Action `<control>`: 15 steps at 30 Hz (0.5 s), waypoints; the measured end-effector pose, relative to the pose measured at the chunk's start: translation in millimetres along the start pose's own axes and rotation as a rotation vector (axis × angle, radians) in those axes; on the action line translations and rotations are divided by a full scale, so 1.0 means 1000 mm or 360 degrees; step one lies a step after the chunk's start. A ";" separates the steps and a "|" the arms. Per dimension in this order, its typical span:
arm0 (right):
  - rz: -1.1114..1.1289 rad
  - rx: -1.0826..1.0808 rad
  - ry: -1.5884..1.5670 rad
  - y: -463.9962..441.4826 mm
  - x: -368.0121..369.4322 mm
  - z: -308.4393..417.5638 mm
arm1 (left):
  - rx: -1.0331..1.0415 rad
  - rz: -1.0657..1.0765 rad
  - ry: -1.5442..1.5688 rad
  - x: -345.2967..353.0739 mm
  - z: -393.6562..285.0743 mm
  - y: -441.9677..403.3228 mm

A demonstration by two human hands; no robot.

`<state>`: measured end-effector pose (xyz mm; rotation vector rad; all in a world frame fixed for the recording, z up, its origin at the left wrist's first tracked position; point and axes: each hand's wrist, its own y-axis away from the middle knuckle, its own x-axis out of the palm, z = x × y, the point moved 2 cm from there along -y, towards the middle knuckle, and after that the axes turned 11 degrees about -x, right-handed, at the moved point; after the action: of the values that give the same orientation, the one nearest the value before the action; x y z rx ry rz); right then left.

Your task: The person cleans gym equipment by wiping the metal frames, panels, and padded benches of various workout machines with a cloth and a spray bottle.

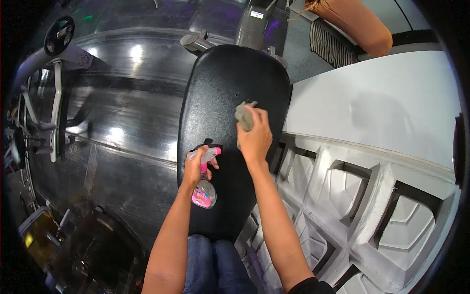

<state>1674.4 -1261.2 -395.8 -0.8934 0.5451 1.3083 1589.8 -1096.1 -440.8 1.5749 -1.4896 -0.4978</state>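
My left hand (195, 165) is wrapped round the neck of a clear spray bottle (204, 194) with a pink label and a pink-and-white trigger head. The bottle is over the near left part of a black padded bench (220, 93). Farther along the bench, my right hand (255, 137) grips a crumpled greyish cloth (243, 116), which is at or just above the pad's surface. Part of the cloth is hidden by my fingers. Small worn spots show in the black cover just beyond the cloth.
A white counter (372, 103) with a moulded white front runs close along the bench's right side. Gym machine frames (56, 108) stand on the dark shiny floor (122, 98) to the left. At the top right, a person's leg (357, 24) shows near a striped cloth (330, 44).
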 end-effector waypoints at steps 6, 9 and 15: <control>0.0474 -0.0118 -0.0439 0.034 -0.009 -0.004 | 0.0030 0.0115 -0.0011 -0.007 0.004 0.001; 0.0410 0.0067 -0.0877 0.038 -0.012 -0.030 | -0.0059 0.0305 -0.0082 -0.018 0.011 -0.001; 0.0390 0.0811 -0.1494 0.042 -0.012 -0.047 | 0.0020 -0.0136 -0.0005 -0.002 0.002 0.021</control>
<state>1637.8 -1305.6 -423.7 0.2464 0.2100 1.5361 1575.1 -1092.7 -425.5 1.6531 -1.4351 -0.5410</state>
